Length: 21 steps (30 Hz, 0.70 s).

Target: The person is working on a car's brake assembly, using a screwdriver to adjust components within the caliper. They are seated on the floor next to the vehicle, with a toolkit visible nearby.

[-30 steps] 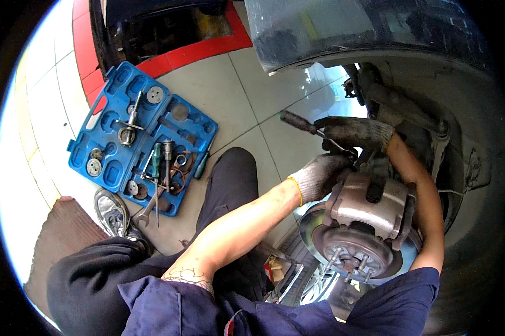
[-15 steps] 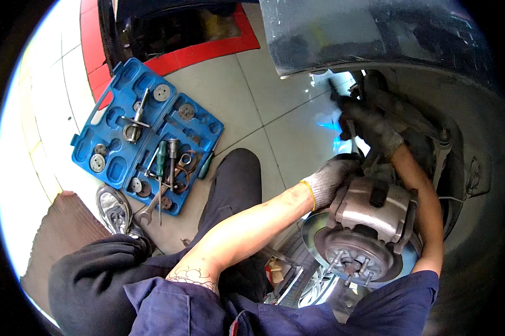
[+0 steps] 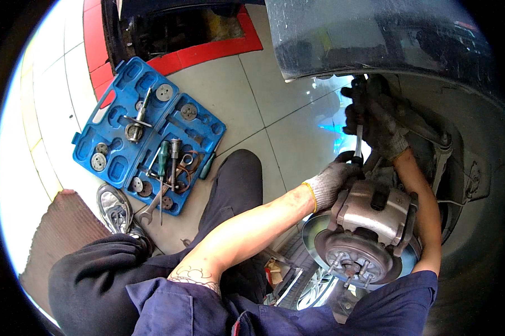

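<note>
A bare brake caliper [image 3: 370, 210] sits over a brake disc [image 3: 314, 235] and a hub with several studs [image 3: 350, 266]. Behind the caliper, my left hand [image 3: 335, 182], in a grey knit glove with a yellow cuff edge, is closed around the lower end of a metal-shafted tool [image 3: 358, 137]. The caliper partly covers its fingertips. Further back, under the dark fender, my right hand [image 3: 375, 117] wears a blackened glove. Its fingers curl round the tool's upper end, which lies in shadow. What the tool works on is hidden.
A blue tool case [image 3: 115, 182] lies unfolded on the tiled floor at left, holding round metal discs, a screw tool and a green-handled screwdriver [image 3: 162, 159]. An open-end wrench [image 3: 147, 215] sticks out of it. The fender [image 3: 375, 39] overhangs my right hand. A wheel [image 3: 316, 288] lies below the disc.
My right hand has shifted slightly up and away, and more of the tool's metal shaft shows between my hands. My left hand stays behind the caliper.
</note>
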Tool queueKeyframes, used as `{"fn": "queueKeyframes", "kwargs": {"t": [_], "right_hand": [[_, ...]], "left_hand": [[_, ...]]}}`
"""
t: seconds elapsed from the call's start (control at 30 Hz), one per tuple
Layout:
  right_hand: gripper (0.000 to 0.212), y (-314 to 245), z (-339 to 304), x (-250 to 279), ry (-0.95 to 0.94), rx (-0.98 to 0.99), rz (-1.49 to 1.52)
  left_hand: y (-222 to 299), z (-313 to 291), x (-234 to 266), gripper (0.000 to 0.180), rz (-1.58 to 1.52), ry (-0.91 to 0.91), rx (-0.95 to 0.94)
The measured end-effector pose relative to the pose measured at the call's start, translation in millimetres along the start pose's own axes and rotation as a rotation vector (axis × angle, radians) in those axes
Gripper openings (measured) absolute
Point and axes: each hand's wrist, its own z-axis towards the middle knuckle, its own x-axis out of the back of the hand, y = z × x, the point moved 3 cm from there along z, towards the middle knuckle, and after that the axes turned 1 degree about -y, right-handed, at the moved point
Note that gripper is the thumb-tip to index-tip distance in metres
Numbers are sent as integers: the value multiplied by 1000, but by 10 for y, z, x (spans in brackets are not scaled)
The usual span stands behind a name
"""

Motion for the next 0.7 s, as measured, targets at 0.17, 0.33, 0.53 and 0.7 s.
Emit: {"fn": "queueKeyframes", "kwargs": {"t": [0.17, 0.33, 0.53, 0.7], "right_hand": [[56, 122, 96, -310, -171, -348, -1126], [54, -3, 24, -86, -85, -96, -137], [53, 139, 131, -198, -186, -239, -1054], [61, 212, 171, -76, 91, -236, -633]], "left_hand": [[-42, 54, 220, 8, -217, -86, 96], [-30, 61, 84, 5, -125, -107, 17], [-31, 70, 121, 4, -170, -23, 79], [3, 45, 33, 10, -170, -28, 7]]}}
